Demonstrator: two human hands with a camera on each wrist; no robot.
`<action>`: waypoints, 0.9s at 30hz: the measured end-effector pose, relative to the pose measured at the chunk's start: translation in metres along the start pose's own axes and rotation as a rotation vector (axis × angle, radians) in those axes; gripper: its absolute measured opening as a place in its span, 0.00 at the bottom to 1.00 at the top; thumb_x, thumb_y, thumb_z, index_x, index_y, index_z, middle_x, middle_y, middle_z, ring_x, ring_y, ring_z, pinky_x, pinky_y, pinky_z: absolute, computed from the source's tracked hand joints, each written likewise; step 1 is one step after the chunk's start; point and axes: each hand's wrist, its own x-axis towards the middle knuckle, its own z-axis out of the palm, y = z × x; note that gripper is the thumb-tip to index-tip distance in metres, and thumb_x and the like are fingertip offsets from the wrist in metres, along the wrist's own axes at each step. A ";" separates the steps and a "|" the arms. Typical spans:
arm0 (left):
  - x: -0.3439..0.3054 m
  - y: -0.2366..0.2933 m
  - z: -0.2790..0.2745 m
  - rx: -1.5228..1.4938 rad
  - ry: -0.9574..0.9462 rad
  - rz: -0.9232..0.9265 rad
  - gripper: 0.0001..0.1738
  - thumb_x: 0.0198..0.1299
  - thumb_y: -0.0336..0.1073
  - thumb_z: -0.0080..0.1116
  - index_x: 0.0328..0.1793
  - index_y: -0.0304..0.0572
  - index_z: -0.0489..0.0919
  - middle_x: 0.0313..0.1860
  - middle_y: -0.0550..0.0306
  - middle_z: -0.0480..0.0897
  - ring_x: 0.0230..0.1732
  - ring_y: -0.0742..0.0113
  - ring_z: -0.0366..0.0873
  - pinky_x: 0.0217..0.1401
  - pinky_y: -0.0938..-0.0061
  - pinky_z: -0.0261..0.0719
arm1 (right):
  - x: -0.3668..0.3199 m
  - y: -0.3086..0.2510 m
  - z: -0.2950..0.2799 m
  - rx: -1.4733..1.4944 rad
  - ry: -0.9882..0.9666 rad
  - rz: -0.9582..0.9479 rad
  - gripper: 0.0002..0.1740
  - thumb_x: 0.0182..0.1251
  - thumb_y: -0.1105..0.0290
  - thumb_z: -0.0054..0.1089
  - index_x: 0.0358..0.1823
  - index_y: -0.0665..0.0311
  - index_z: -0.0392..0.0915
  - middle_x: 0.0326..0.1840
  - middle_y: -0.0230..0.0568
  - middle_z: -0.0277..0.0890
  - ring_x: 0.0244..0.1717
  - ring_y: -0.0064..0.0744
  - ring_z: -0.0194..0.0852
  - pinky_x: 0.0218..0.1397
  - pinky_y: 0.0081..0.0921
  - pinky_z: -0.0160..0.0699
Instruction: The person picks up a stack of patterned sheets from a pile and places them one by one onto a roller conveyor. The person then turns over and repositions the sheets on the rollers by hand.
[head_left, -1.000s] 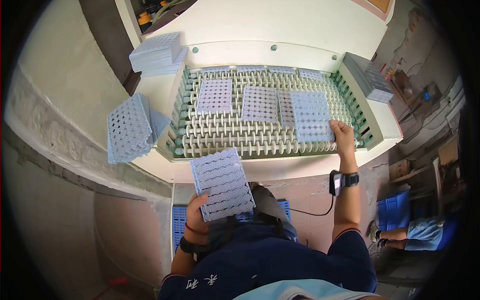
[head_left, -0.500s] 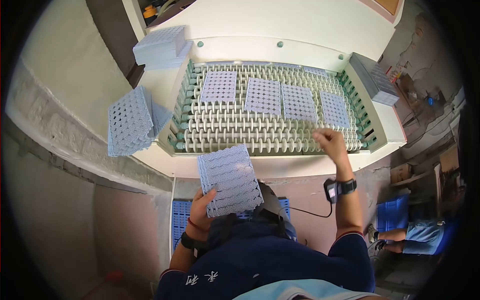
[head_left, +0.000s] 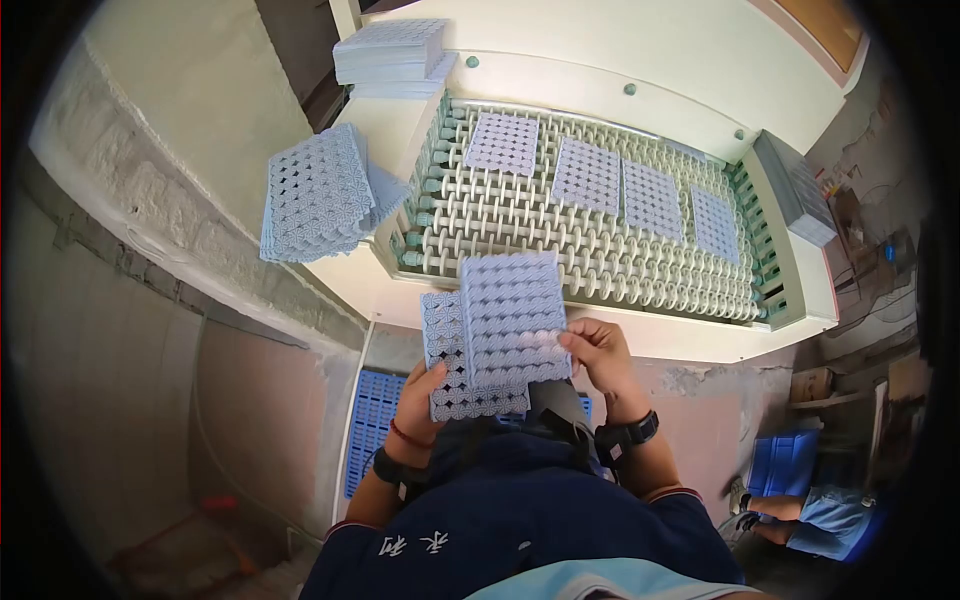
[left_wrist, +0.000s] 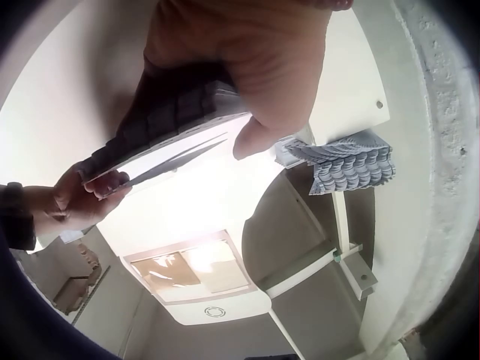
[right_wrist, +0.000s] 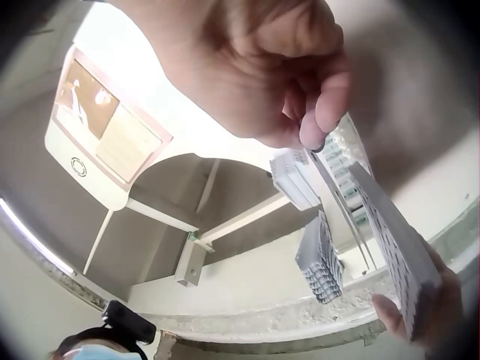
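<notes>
In the head view my left hand (head_left: 416, 402) grips a stack of light blue perforated panels (head_left: 480, 402), its thumb over the near left edge. My right hand (head_left: 602, 356) pinches the right edge of a thin perforated panel (head_left: 515, 315), which overlaps the stack and partly hides it. From the left wrist, the stack (left_wrist: 165, 124) appears edge-on, thicker than the sheet in my right hand (left_wrist: 79, 199). The right wrist view shows a gap between the pinched panel (right_wrist: 342, 196) and the stack (right_wrist: 394, 251). Several panels (head_left: 586, 176) lie flat on the white roller conveyor (head_left: 520, 220) ahead.
A loose stack of panels (head_left: 318, 195) leans at the conveyor's left corner. Behind it sits a neater stack (head_left: 390, 55); another stack (head_left: 795, 185) rests on the right ledge. A rough wall (head_left: 150, 170) runs along the left. Another person's legs (head_left: 815, 525) show at lower right.
My right hand set a panel on the rollers at the right, let go, and came back to the left-hand stack, where it now pinches another panel. The view has shifted somewhat.
</notes>
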 end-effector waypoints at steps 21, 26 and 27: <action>-0.039 0.001 -0.033 -0.026 -0.013 -0.132 0.30 0.50 0.34 0.48 0.59 0.21 0.64 0.54 0.36 0.73 0.53 0.49 0.74 0.57 0.63 0.71 | 0.050 -0.039 -0.024 -0.092 0.321 -0.115 0.10 0.61 0.70 0.57 0.33 0.72 0.79 0.15 0.31 0.70 0.12 0.15 0.64 0.13 0.10 0.64; -0.026 0.000 -0.013 -0.036 -0.041 -0.145 0.29 0.50 0.30 0.48 0.59 0.21 0.64 0.54 0.37 0.73 0.52 0.49 0.74 0.56 0.62 0.72 | 0.039 -0.029 -0.074 -0.414 0.467 -0.129 0.11 0.59 0.68 0.61 0.35 0.71 0.79 0.15 0.29 0.70 0.14 0.15 0.61 0.17 0.13 0.60; -0.023 -0.001 -0.010 -0.017 -0.050 -0.134 0.28 0.51 0.29 0.48 0.59 0.22 0.64 0.54 0.37 0.73 0.53 0.49 0.74 0.55 0.62 0.73 | 0.034 -0.028 -0.073 -0.414 0.477 -0.131 0.11 0.59 0.68 0.61 0.35 0.71 0.79 0.15 0.29 0.70 0.14 0.15 0.61 0.17 0.13 0.60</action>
